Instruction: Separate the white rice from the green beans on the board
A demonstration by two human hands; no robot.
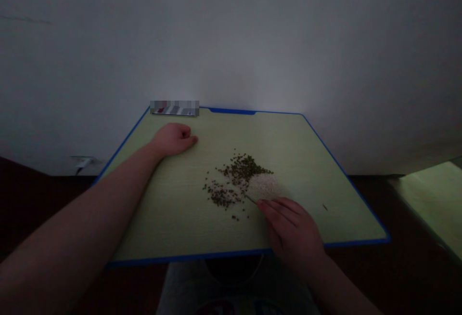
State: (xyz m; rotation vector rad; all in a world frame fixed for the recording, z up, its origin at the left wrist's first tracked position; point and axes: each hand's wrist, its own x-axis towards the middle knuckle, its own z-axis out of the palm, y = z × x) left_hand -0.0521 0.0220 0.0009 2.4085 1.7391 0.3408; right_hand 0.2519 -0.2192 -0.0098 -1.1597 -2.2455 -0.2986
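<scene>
Near the far left of the table, my left hand (172, 138) rests on its side as a loose fist, with no object showing in it. My right hand (292, 226) is closed in a pinch around a thin stick (250, 200), whose tip points left into the grains. Beside those fingertips lies a heap of pale, rice-like grains (263, 185). Small dark green-brown beans or pellets (246, 164) spread behind it. To the left is a second patch of dark pieces mixed with pale grains (223, 195). A few loose bits lie toward the front.
The light-coloured folding table (173, 218) has a blue rim and stands against a pale wall (231, 40). A flat blurred item (175, 109) lies at its back left corner. One small dark sliver (325, 207) lies at the right. Another light surface (433, 199) stands farther right.
</scene>
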